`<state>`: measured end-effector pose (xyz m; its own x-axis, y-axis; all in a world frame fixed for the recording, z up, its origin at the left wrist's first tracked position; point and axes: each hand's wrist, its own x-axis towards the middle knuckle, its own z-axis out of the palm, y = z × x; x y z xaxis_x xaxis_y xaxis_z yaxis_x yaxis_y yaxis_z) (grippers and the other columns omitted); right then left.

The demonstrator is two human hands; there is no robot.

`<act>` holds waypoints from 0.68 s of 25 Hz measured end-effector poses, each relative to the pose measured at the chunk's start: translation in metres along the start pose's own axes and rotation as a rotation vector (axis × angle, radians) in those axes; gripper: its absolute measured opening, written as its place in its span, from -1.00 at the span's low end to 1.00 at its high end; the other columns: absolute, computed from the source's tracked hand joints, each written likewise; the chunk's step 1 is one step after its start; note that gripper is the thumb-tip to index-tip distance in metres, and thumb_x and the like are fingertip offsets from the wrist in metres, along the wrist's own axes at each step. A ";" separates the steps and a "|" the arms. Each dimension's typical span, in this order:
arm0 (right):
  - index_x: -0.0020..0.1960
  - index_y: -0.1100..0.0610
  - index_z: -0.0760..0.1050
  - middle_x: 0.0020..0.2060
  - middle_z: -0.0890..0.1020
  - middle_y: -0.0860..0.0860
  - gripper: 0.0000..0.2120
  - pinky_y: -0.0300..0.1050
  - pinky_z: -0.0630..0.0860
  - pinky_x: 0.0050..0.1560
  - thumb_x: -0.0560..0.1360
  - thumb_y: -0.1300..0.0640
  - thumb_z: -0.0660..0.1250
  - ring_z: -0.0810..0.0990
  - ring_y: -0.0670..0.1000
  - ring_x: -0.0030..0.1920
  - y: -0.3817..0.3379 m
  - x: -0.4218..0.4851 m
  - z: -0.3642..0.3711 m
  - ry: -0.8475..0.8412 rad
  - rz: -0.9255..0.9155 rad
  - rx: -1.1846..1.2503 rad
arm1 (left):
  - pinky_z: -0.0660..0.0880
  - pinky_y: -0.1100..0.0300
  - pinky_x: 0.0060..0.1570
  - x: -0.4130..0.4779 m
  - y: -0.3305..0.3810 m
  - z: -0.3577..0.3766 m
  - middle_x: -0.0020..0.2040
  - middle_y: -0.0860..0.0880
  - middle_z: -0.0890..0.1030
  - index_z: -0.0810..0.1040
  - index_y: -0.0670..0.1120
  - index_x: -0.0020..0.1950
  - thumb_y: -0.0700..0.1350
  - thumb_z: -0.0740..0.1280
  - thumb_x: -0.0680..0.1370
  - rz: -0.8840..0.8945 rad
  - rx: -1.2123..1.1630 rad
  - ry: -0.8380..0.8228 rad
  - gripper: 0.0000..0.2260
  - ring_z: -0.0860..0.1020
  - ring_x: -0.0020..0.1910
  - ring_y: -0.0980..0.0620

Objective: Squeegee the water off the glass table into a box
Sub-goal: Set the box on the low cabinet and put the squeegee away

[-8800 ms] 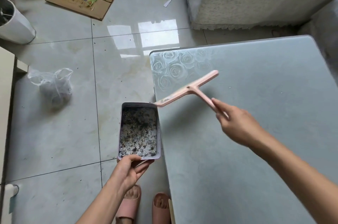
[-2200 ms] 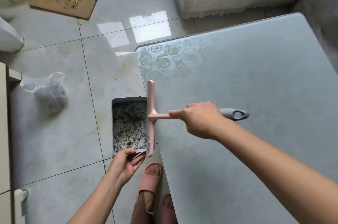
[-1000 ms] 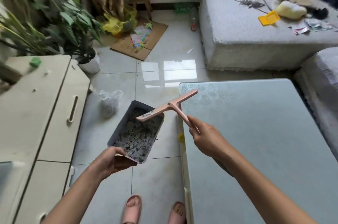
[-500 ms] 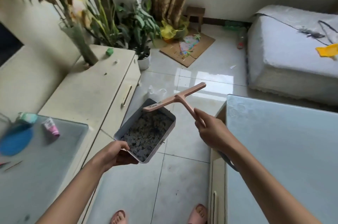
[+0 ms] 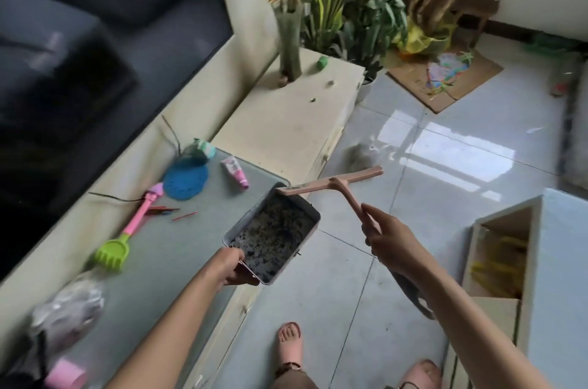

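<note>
Gripped at its near corner by the left hand (image 5: 234,264), fingers curled under and thumb over the rim: a shallow rectangular grey metal box (image 5: 304,240), tilted, its bottom covered with dark wet speckled debris. Held in the air, above the edge of a low cream cabinet (image 5: 286,121) and the glossy tiled floor (image 5: 350,309). Clamped in the right hand (image 5: 394,244), by the handle: a pink T-shaped plastic squeegee (image 5: 331,182), blade end up, the handle's grey tip sticking out under the wrist. One tip of the blade right at the far rim of the box; touching or not, impossible to tell. Hands apart, each closed on its own thing. Well off to the right, clear of both box and squeegee: the pale frosted glass bench (image 5: 563,261), only a corner in view. On the cabinet's grey glass panel: a blue round disc (image 5: 186,180), a small pink tube (image 5: 234,172), a pink-and-green toy rake (image 5: 127,229), a crumpled clear plastic bag (image 5: 68,312), a pink cup (image 5: 65,374). Behind these, a dark screen (image 5: 95,38); farther on, leafy potted plants (image 5: 350,16) and a flat sheet of cardboard (image 5: 445,80) on the floor. Below, two feet in pink slippers (image 5: 289,347)
</note>
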<state>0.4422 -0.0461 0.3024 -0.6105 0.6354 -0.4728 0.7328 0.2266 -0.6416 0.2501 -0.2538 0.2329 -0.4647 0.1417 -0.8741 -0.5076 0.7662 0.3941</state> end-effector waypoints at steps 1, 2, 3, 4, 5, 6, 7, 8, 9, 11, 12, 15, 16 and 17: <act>0.32 -0.02 0.40 -0.28 0.50 -0.07 -0.67 -0.09 0.43 -0.14 0.58 0.15 0.14 0.45 0.02 -0.24 -0.009 0.004 0.016 -0.019 0.005 -0.009 | 0.34 0.32 -0.74 0.008 -0.009 -0.014 -0.69 -0.15 0.42 0.33 -0.26 -0.27 -0.34 0.05 0.57 -0.022 -0.009 0.020 -0.77 0.47 -0.72 -0.04; 0.34 -0.01 0.39 -0.24 0.51 -0.05 -0.66 -0.10 0.42 -0.13 0.59 0.14 0.13 0.45 0.03 -0.22 -0.016 0.006 0.030 -0.034 0.014 -0.012 | 0.30 0.35 -0.76 0.014 -0.016 -0.025 -0.71 -0.11 0.39 0.31 -0.23 -0.28 -0.33 0.05 0.58 -0.043 -0.020 0.030 -0.77 0.44 -0.75 -0.02; 0.35 -0.02 0.39 -0.21 0.51 -0.02 -0.66 -0.11 0.42 -0.14 0.59 0.14 0.13 0.45 0.03 -0.22 -0.024 0.010 0.046 -0.061 0.028 -0.013 | 0.27 0.36 -0.77 0.025 -0.026 -0.038 -0.72 -0.09 0.38 0.29 -0.21 -0.27 -0.33 0.05 0.58 -0.057 -0.038 0.045 -0.77 0.42 -0.76 0.00; 0.36 -0.02 0.38 -0.20 0.51 0.00 -0.65 -0.11 0.42 -0.16 0.59 0.15 0.12 0.45 0.04 -0.22 -0.028 0.013 0.061 -0.080 0.041 -0.015 | 0.27 0.36 -0.77 0.033 -0.034 -0.049 -0.71 -0.10 0.40 0.29 -0.21 -0.26 -0.34 0.04 0.58 -0.071 -0.057 0.062 -0.78 0.42 -0.76 0.00; 0.37 -0.03 0.37 -0.19 0.51 0.00 -0.64 -0.13 0.41 -0.18 0.59 0.15 0.13 0.45 0.04 -0.23 -0.032 0.015 0.076 -0.104 0.054 -0.021 | 0.27 0.34 -0.78 0.045 -0.043 -0.058 -0.69 -0.11 0.43 0.29 -0.22 -0.24 -0.35 0.03 0.58 -0.088 -0.075 0.075 -0.79 0.44 -0.75 -0.02; 0.38 -0.04 0.36 -0.19 0.51 0.00 -0.63 -0.15 0.41 -0.20 0.59 0.15 0.13 0.45 0.02 -0.25 -0.033 0.015 0.086 -0.118 0.066 -0.024 | 0.29 0.31 -0.78 0.054 -0.049 -0.064 -0.67 -0.13 0.46 0.30 -0.24 -0.22 -0.36 0.02 0.58 -0.106 -0.090 0.082 -0.80 0.46 -0.74 -0.04; 0.38 -0.05 0.36 -0.19 0.51 -0.01 -0.63 -0.16 0.40 -0.23 0.59 0.15 0.13 0.44 0.00 -0.27 -0.035 0.016 0.097 -0.132 0.073 -0.029 | 0.31 0.29 -0.78 0.064 -0.056 -0.071 -0.65 -0.15 0.48 0.32 -0.26 -0.19 -0.36 0.01 0.58 -0.126 -0.110 0.084 -0.81 0.47 -0.72 -0.05; 0.38 -0.05 0.35 -0.21 0.52 -0.02 -0.63 -0.18 0.39 -0.26 0.59 0.15 0.13 0.44 -0.02 -0.30 -0.035 0.019 0.110 -0.143 0.076 -0.041 | 0.34 0.27 -0.77 0.075 -0.065 -0.078 -0.63 -0.16 0.50 0.34 -0.29 -0.13 -0.36 0.00 0.57 -0.149 -0.133 0.076 -0.84 0.49 -0.71 -0.07; 0.39 -0.06 0.35 -0.22 0.52 -0.03 -0.63 -0.19 0.39 -0.28 0.60 0.14 0.13 0.44 -0.04 -0.32 -0.035 0.020 0.119 -0.151 0.078 -0.054 | 0.37 0.26 -0.75 0.085 -0.072 -0.082 -0.61 -0.17 0.52 0.34 -0.30 -0.03 -0.36 0.00 0.57 -0.161 -0.142 0.072 -0.86 0.50 -0.70 -0.08; 0.41 -0.07 0.33 -0.19 0.53 -0.02 -0.61 -0.19 0.40 -0.29 0.60 0.14 0.13 0.45 -0.04 -0.31 -0.033 0.023 0.134 -0.166 0.081 -0.088 | 0.40 0.25 -0.73 0.102 -0.085 -0.088 -0.59 -0.16 0.53 0.31 -0.26 0.09 -0.36 0.00 0.56 -0.169 -0.146 0.066 -0.84 0.52 -0.68 -0.08; 0.42 -0.07 0.31 -0.18 0.54 -0.01 -0.60 -0.18 0.40 -0.27 0.60 0.14 0.13 0.46 -0.03 -0.28 -0.032 0.023 0.139 -0.170 0.073 -0.112 | 0.38 0.25 -0.74 0.109 -0.090 -0.090 -0.60 -0.14 0.53 0.31 -0.26 0.09 -0.36 0.01 0.57 -0.172 -0.155 0.070 -0.84 0.51 -0.68 -0.07; 0.43 -0.06 0.30 -0.14 0.52 -0.01 -0.60 -0.14 0.42 -0.13 0.61 0.13 0.12 0.45 0.03 -0.19 -0.033 0.029 0.153 -0.175 0.051 -0.147 | 0.41 0.25 -0.69 0.127 -0.102 -0.093 -0.55 -0.12 0.56 0.32 -0.24 0.09 -0.34 0.03 0.58 -0.184 -0.172 0.081 -0.85 0.53 -0.67 -0.05; 0.44 -0.06 0.30 -0.14 0.51 -0.01 -0.60 -0.13 0.43 -0.10 0.61 0.13 0.11 0.45 0.03 -0.17 -0.034 0.031 0.156 -0.173 0.049 -0.146 | 0.46 0.23 -0.58 0.131 -0.106 -0.093 -0.51 -0.11 0.58 0.32 -0.22 0.11 -0.32 0.03 0.59 -0.190 -0.176 0.079 -0.85 0.54 -0.65 -0.05; 0.44 -0.06 0.29 -0.13 0.51 -0.01 -0.60 -0.14 0.42 -0.09 0.61 0.12 0.11 0.45 0.03 -0.17 -0.035 0.034 0.158 -0.171 0.048 -0.146 | 0.48 0.21 -0.45 0.135 -0.109 -0.092 -0.44 -0.11 0.60 0.32 -0.20 0.12 -0.31 0.05 0.59 -0.204 -0.184 0.077 -0.85 0.55 -0.64 -0.04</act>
<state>0.3488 -0.1491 0.2134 -0.6068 0.5165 -0.6042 0.7904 0.3113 -0.5277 0.1757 -0.3762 0.0980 -0.3896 -0.0566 -0.9192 -0.7161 0.6463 0.2637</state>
